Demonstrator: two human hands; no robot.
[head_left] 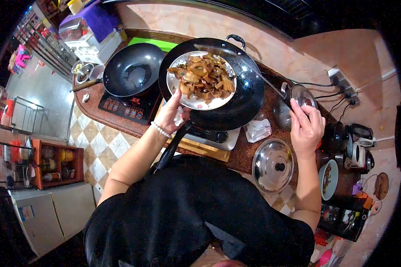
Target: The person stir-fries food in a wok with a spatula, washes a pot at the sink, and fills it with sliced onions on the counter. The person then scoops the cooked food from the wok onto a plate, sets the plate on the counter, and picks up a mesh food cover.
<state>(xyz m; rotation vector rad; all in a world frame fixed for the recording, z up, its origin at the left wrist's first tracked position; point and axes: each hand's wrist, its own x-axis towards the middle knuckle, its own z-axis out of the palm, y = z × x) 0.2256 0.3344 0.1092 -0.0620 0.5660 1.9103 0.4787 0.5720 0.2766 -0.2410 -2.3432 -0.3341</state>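
My left hand (173, 113) grips the near edge of a white plate (200, 104), thumb on the rim. Brown cooked, sliced food (202, 75) is heaped on the plate, which is held above a large dark wok (249, 84). Something small and whitish, perhaps tissue, shows at my left palm. My right hand (308, 127) is closed round the dark handle of a long-handled cooking utensil (272, 87). Its thin metal shaft reaches toward the wok's right rim; I cannot make out its head. The wok's black handle (167, 153) points toward my body.
A second wok (133, 71) sits by an induction cooker (129, 107) on the left. A metal lid (272, 167), a crumpled white bag (257, 131) and a glass-lidded pot (302, 95) are on the right. Cords run to a wall socket (343, 84). A bowl (329, 180) stands farther right.
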